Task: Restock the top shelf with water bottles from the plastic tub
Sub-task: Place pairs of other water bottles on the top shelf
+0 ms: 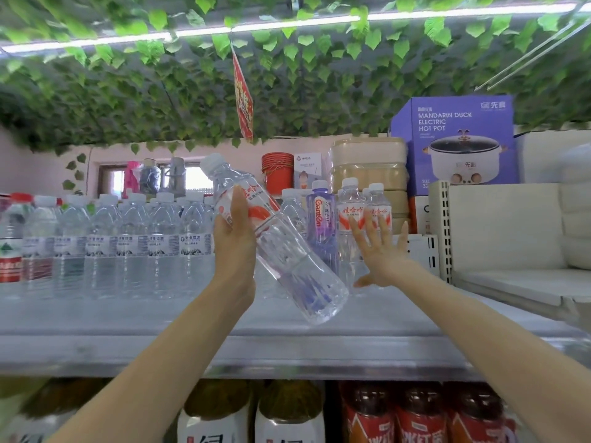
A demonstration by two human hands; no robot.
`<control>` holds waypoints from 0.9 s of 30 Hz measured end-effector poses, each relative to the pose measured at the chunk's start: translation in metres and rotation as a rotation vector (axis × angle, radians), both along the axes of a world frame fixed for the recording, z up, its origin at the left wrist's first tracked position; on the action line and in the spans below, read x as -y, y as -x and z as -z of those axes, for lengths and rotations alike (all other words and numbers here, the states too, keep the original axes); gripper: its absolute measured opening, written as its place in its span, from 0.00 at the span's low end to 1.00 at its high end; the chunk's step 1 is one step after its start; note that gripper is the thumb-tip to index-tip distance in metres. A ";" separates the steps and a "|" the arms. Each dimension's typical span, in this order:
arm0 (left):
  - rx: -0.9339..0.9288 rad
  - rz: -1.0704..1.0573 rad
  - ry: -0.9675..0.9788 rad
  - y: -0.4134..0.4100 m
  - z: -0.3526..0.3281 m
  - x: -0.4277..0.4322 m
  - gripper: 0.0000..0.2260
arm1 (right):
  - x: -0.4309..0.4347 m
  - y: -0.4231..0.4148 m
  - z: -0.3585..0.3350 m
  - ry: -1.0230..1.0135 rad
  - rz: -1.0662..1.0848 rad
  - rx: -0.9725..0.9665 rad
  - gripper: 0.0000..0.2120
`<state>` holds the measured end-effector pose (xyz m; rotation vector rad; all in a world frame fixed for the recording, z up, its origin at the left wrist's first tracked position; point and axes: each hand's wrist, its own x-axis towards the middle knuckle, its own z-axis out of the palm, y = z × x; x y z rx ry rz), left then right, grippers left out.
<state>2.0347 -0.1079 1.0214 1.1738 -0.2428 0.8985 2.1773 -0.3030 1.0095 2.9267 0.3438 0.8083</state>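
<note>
The left hand (235, 244) grips a tilted water bottle (287, 260) above the top shelf (128, 318). The right hand (382, 254) has its fingers (377, 225) spread wide.

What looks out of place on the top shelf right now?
One purple-labelled plastic bottle stands among the clear red-labelled water bottles, the only purple one there. The left hand holds a tilted clear bottle, unshelved.

The top shelf (287, 350) in front of me is a grey metal board, bare along its front edge. On its left stands a tight row of clear water bottles (134, 244) with white caps, all upright, and red-labelled bottles (11, 251) stand at the far left end. Toward the right stands a purple bottle (320, 211), and just beside it two bottles with red-and-white labels (350, 204), also upright.
</note>
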 end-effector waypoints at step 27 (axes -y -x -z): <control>-0.021 -0.330 -0.999 -0.018 -0.015 0.013 0.33 | -0.008 0.089 -0.028 -0.949 -0.788 -0.132 0.37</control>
